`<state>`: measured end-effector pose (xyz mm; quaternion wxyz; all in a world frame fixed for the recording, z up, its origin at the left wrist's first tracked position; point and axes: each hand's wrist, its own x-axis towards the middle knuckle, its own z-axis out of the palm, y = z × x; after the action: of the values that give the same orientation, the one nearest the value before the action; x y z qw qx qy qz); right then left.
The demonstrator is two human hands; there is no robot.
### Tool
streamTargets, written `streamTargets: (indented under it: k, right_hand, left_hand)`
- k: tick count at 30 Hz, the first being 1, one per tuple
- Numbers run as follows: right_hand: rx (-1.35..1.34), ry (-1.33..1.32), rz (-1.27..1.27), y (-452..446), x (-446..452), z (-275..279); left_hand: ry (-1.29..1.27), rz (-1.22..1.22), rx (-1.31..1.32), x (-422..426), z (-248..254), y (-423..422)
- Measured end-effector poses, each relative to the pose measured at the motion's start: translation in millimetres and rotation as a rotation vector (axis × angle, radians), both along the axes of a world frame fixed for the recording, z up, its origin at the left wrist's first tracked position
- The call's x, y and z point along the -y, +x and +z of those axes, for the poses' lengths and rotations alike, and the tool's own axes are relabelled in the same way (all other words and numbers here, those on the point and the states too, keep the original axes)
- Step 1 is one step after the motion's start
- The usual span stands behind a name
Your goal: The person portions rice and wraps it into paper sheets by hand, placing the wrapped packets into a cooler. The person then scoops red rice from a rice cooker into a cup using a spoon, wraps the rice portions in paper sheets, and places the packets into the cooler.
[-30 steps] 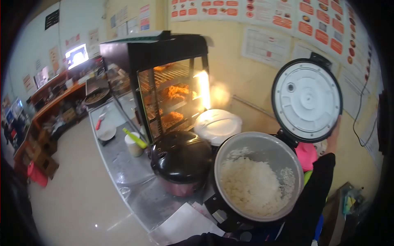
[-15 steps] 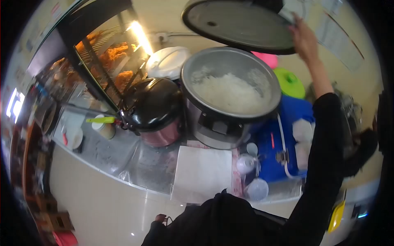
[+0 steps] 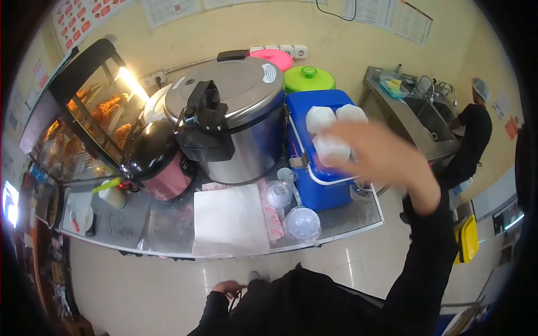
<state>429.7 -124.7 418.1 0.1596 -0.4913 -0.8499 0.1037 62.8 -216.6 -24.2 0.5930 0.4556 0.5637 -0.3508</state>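
Observation:
Blurred by motion, my right hand (image 3: 386,159) passes over the right side of a blue cooler box (image 3: 322,193). Several white rounded bundles (image 3: 320,119) sit on the box, and my hand hides part of them; its grip on anything cannot be made out. Left of the box stands a large steel rice cooker (image 3: 252,148), its lid (image 3: 224,84) down. My left hand (image 3: 228,288) hangs low in front of me, fingers curled, beside a thin dark loop. Nearest on the counter lie white paper sheets (image 3: 230,218), with two clear-wrapped white bowls or cups (image 3: 302,223) beside them.
A smaller pink and black cooker (image 3: 162,173) stands left of the steel one. Behind it is a lit glass cabinet (image 3: 106,112) with fried food. A green-lidded container (image 3: 309,79) is by the wall. At the far right a person (image 3: 476,129) stands at a sink (image 3: 428,112).
The lid, held up in my right hand before, now covers the rice cooker. My right hand has come down over the blue box. The view has shifted, showing the sink and a person.

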Motion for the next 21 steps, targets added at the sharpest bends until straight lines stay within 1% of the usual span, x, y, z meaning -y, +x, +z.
streamTargets:
  k: [1, 2, 3, 4, 5, 6, 7, 8, 9, 11, 12, 14, 16, 18, 19, 21]
  right_hand:
    - [0.023, -0.133, 0.071, 11, 35, -11]
    - [-0.028, -0.067, 0.269, 27, 56, -47]
    - [-0.124, -0.261, 0.328, 40, 77, -88]
    - [-0.113, -0.484, 0.374, 39, 90, -123]
    - [-0.136, -0.452, 0.382, 36, 94, -177]
    - [-0.162, -0.422, 0.392, 33, 92, -235]
    - [-0.094, -0.15, 0.267, 25, 86, -287]
    - [-0.043, 0.118, 0.133, 17, 82, -324]
    - [0.024, 0.078, 0.104, 17, 77, -343]
    - [0.157, 0.002, 0.028, 16, 67, -365]
    - [0.034, -0.002, 0.025, 13, 66, -371]
    - [-0.204, -0.023, 0.017, 5, 60, -381]
    - [-0.29, 0.1, 0.099, -23, 54, -344]
    - [-0.349, 0.194, 0.132, -58, 41, -319]
    - [-0.318, 0.183, 0.124, -75, 31, -315]
    - [-0.25, 0.168, 0.111, -102, 3, -314]
  left_hand:
    - [0.18, -0.041, 0.221, -8, 26, 18]
    - [0.366, -0.08, 0.444, -15, 55, 38]
    - [0.619, 0.122, 0.549, -22, 100, 64]
    - [0.831, 0.321, 0.581, -32, 138, 89]
    - [1.196, 0.324, 0.398, -47, 144, 101]
    - [1.545, 0.319, 0.182, -58, 138, 110]
    - [1.478, 0.322, -0.078, -61, 125, 115]
    - [1.389, 0.318, -0.337, -63, 109, 117]
    - [1.29, 0.312, -0.588, -68, 95, 116]
    - [1.406, 0.325, -0.556, -73, 46, 104]
    - [1.47, 0.331, -0.529, -74, 32, 101]
    - [1.51, 0.312, -0.533, -78, 28, 109]
    - [1.482, 0.306, -0.511, -88, 35, 122]
    - [1.48, 0.229, -0.558, -98, 18, 119]
    - [1.484, 0.197, -0.575, -105, 11, 118]
    - [1.515, 0.657, -0.314, -108, 23, 112]
